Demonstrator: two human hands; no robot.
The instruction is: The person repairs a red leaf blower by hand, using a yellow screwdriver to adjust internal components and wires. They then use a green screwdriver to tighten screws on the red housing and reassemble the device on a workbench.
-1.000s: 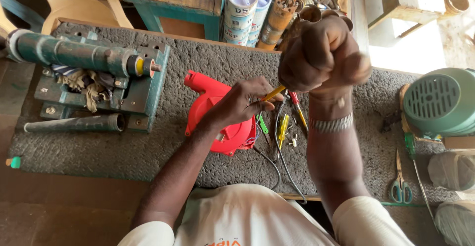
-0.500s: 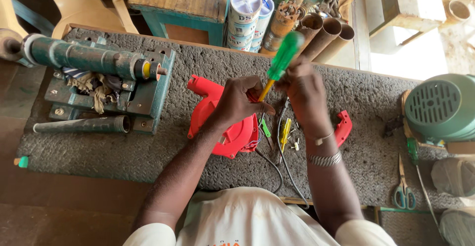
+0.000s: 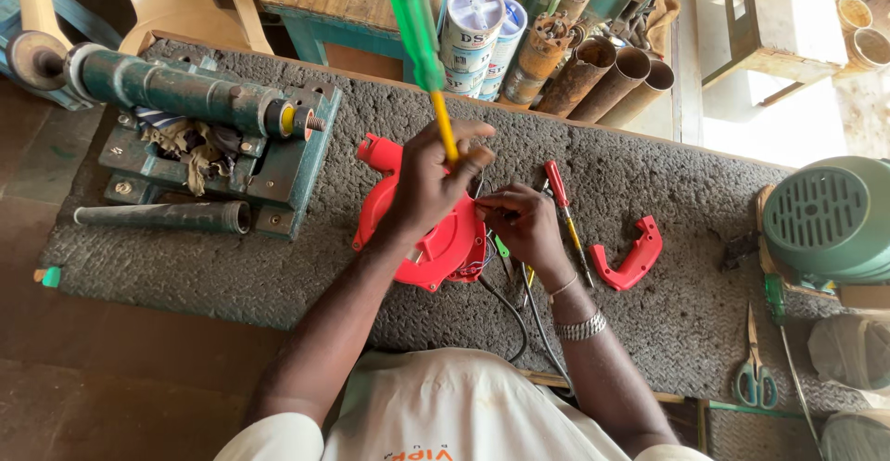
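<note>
1. Lowest in the frame we see a white shirt (image 3: pixel 454 415), with both forearms reaching up from it onto a grey woven mat (image 3: pixel 278 276) that covers the bench.
2. At centre, our left hand (image 3: pixel 431 188) rests on a red plastic blower housing (image 3: pixel 436 248). Its fingers are curled tight around the yellow shaft of a screwdriver (image 3: pixel 422 49), whose green handle points to the upper edge.
3. Just right of it, our right hand (image 3: pixel 524 225) is nearly closed, fingertips pinching thin wires at the housing's edge.
4. A red-handled screwdriver (image 3: pixel 565 206) lies just beside the right hand; a loose red handle piece (image 3: pixel 635 257) lies further right.
5. Scissors (image 3: pixel 756 368) lie at lower right.
6. A green vise-like machine (image 3: pixel 204 137) sits at upper left.
7. A green motor casing (image 3: pixel 830 220) sits at the right edge.
</note>
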